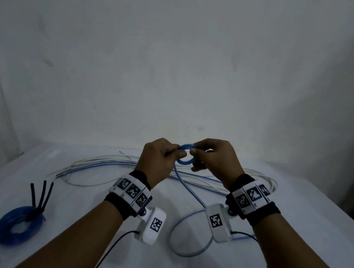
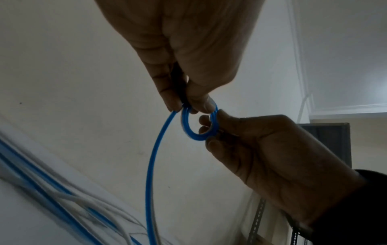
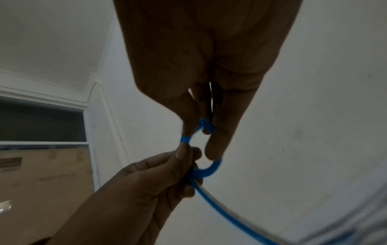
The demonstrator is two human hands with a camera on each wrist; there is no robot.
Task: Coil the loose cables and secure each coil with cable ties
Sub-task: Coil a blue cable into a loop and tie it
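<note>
Left hand (image 1: 159,160) and right hand (image 1: 214,159) pinched a small blue coil (image 1: 185,155) mid-winding; next, likely feed trailing blue cable (image 1: 188,191) round.

Blue small coil (image 1: 185,155), dark-blue tied coil (image 1: 15,226) with black ties (image 1: 40,197), white table (image 1: 298,194), black-and-white checked wristbands (image 1: 132,192)

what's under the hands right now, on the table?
Below the left hand and right hand, loose blue and white cables sprawl across the table. The wrists cover part of the tangle.
</note>
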